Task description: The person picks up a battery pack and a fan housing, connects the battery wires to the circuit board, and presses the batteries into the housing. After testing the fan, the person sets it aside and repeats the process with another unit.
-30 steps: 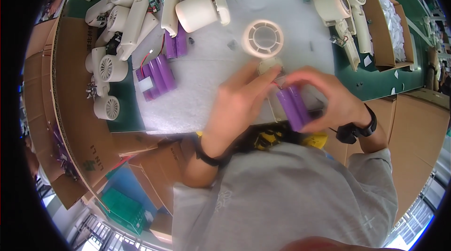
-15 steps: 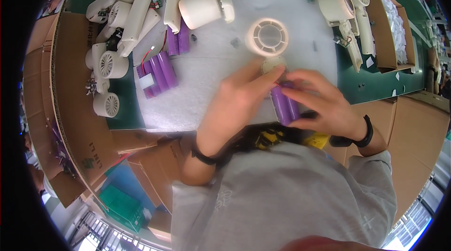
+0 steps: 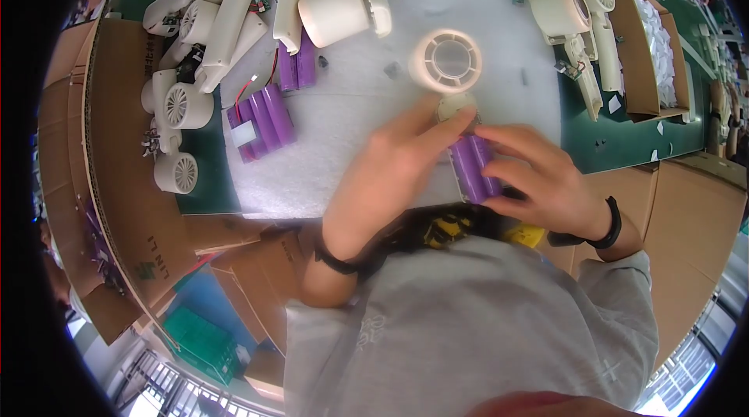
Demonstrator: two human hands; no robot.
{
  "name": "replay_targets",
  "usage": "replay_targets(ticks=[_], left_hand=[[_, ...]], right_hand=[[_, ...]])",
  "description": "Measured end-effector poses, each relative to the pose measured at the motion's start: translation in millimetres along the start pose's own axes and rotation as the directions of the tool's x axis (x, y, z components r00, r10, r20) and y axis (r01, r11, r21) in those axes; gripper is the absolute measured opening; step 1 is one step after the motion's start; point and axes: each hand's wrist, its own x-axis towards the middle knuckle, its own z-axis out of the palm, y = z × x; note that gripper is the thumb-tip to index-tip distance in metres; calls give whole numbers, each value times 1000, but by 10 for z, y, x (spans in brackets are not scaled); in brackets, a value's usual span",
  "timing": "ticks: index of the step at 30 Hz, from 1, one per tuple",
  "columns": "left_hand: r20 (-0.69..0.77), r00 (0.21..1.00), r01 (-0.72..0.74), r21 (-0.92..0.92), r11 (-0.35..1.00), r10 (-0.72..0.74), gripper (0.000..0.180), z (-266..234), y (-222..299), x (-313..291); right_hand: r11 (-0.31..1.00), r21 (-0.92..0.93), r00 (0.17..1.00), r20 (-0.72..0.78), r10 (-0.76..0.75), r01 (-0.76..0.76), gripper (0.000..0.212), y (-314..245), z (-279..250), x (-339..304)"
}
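A cream handheld fan housing [image 3: 421, 66] with a round ring head lies in front of me, its handle end pointing toward me. My left hand [image 3: 386, 163] is closed on the handle just below the ring, thumb and index finger at its upper part. Along the handle sits a purple battery pack [image 3: 470, 170] of side-by-side cells. My right hand [image 3: 550, 179] grips that pack from the right, index finger at its far end and thumb near its near end. Fingers hide most of the handle and any wires there.
Two more purple battery packs [image 3: 265, 124] with red and black wires lie on the white mat [image 3: 335, 120]. Cream fan parts [image 3: 334, 15] crowd the left and far side, others [image 3: 558, 11] the far right. A cardboard box [image 3: 636, 50] holds white pieces; a larger carton [image 3: 125, 159] stands left.
My right index finger has shifted from the pack's side up to its far end. The battery pack shows more of its surface; the left hand has hardly moved.
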Motion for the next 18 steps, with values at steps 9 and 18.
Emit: replay_targets(ticks=[9, 18], left_hand=[[-19, 998, 59, -152, 987, -63, 38, -19, 7, 36], [14, 986, 164, -179, 970, -165, 39, -47, 58, 47]], right_hand=[[995, -96, 999, 31, -21, 24, 37, -73, -48, 44], [989, -139, 998, 36, -55, 59, 34, -60, -60, 94]])
